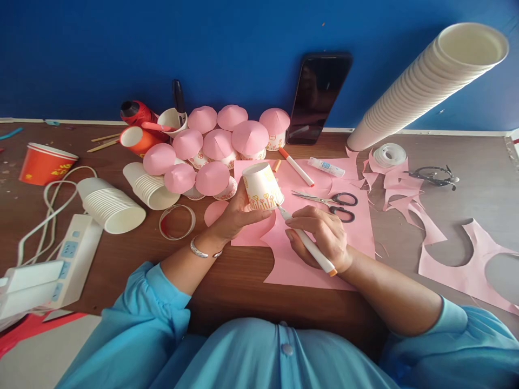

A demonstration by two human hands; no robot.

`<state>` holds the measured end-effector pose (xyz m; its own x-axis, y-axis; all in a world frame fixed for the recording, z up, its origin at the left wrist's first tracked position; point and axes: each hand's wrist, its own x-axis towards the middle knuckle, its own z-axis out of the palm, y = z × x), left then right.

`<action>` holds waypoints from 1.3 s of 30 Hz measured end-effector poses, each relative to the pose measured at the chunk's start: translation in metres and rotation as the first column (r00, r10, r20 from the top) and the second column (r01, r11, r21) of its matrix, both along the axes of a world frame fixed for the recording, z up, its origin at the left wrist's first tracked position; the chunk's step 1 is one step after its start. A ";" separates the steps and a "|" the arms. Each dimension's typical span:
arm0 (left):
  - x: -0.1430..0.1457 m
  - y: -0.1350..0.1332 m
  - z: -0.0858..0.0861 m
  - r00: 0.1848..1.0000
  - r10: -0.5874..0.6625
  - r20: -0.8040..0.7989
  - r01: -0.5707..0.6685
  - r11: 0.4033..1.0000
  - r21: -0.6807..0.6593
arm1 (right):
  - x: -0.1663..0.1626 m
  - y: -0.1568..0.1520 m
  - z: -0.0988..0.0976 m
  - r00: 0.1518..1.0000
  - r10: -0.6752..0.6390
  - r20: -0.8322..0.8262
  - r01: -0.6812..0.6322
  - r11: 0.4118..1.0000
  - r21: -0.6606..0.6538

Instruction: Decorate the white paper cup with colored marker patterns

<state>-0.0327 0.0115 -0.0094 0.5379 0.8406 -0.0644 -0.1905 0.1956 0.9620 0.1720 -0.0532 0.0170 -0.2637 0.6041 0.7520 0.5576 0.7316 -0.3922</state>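
Note:
My left hand [235,213] is closed round an upside-down white paper cup [261,185] with small orange drawings near its rim. My right hand [320,235] grips a white marker with an orange end [308,244], and its tip touches the cup's lower edge. Both hands hover over a pink paper sheet [357,227] with curved cut-outs. A silver bracelet [200,251] sits on my left wrist.
Several cups topped with pink paper cones [219,143] stand behind. Scissors [330,201], a glue tube [326,166], a second marker [295,166], a tape roll [389,155], a propped phone [320,97], a long cup stack [425,75], short cup stacks [111,205], a power strip [68,259] and pink offcuts [466,265] surround them.

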 end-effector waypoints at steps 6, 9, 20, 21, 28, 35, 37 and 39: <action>-0.003 0.000 -0.006 1.000 -0.003 -0.006 0.003 1.000 -0.004 | 0.000 0.001 -0.001 1.000 -0.018 0.007 0.018 1.000 -0.019; -0.004 0.000 -0.009 1.000 -0.001 -0.021 0.001 1.000 -0.005 | 0.000 0.001 -0.002 1.000 -0.016 0.003 0.016 0.999 -0.028; -0.004 -0.001 -0.005 1.000 -0.011 0.012 0.011 1.000 0.009 | -0.001 0.001 -0.003 1.000 -0.014 0.006 0.014 0.999 -0.032; -0.004 -0.001 -0.006 1.000 -0.010 0.011 0.010 1.000 0.009 | -0.001 0.001 -0.003 1.000 -0.012 0.004 0.012 0.999 -0.035; -0.004 -0.001 -0.003 1.000 -0.014 -0.008 0.014 1.000 0.024 | -0.002 0.001 -0.003 1.000 -0.008 0.011 0.009 0.999 -0.037; -0.005 -0.001 -0.004 0.999 -0.020 -0.046 0.021 1.000 0.011 | -0.001 0.001 -0.003 1.000 0.001 0.019 0.000 1.000 -0.022; -0.005 -0.001 -0.006 0.999 -0.028 -0.023 0.028 0.999 0.017 | -0.001 0.002 -0.003 1.000 -0.001 0.017 0.002 1.000 -0.029; -0.006 0.000 -0.008 0.999 -0.033 -0.012 0.033 0.999 0.022 | -0.001 0.002 -0.003 1.000 0.000 0.015 0.000 0.999 -0.035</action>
